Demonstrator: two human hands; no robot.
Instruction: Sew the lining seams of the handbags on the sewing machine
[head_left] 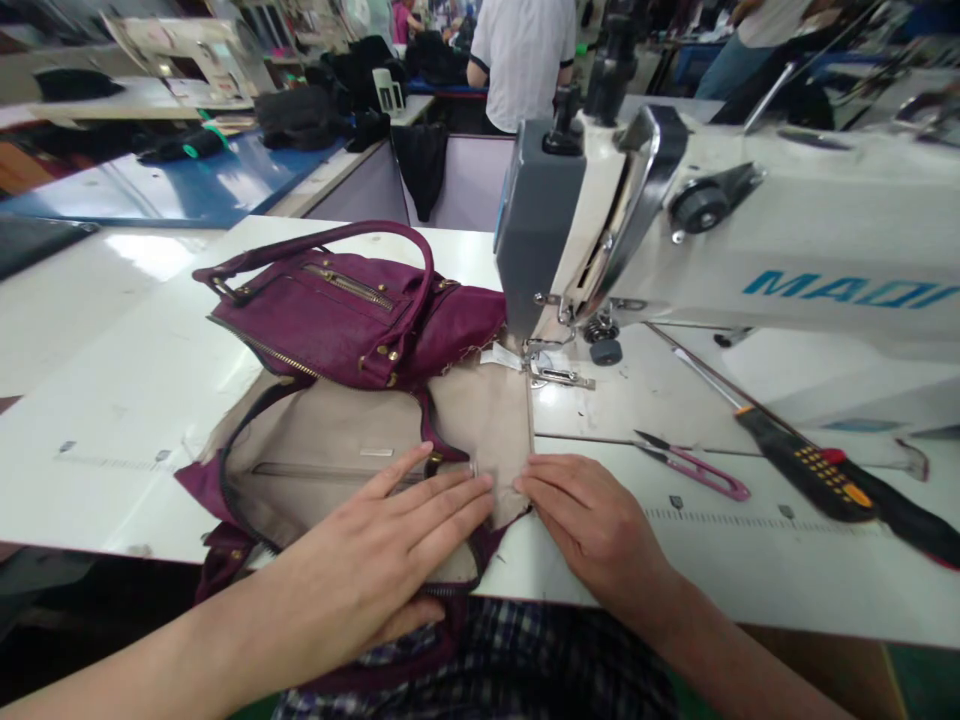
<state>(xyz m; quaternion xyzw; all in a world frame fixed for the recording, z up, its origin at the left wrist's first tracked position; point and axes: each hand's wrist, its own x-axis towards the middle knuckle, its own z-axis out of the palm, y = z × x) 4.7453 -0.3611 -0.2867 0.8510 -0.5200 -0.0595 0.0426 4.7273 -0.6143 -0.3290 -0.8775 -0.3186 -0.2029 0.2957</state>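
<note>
A purple handbag lies opened out on the white sewing table, its beige lining facing up. One edge of the lining runs under the needle area of the sewing machine, where a small white label also lies. My left hand rests flat on the lining, fingers stretched toward the right. With fingers and thumb pressed together, my right hand pinches the lining's right edge near the table's front. Part of the bag and one handle hang over the front edge, partly hidden by my left arm.
Right of my right hand lie purple thread snips, a screwdriver and another black-handled tool. The machine's arm spans the right side. Behind stand a person in a white shirt and another sewing machine.
</note>
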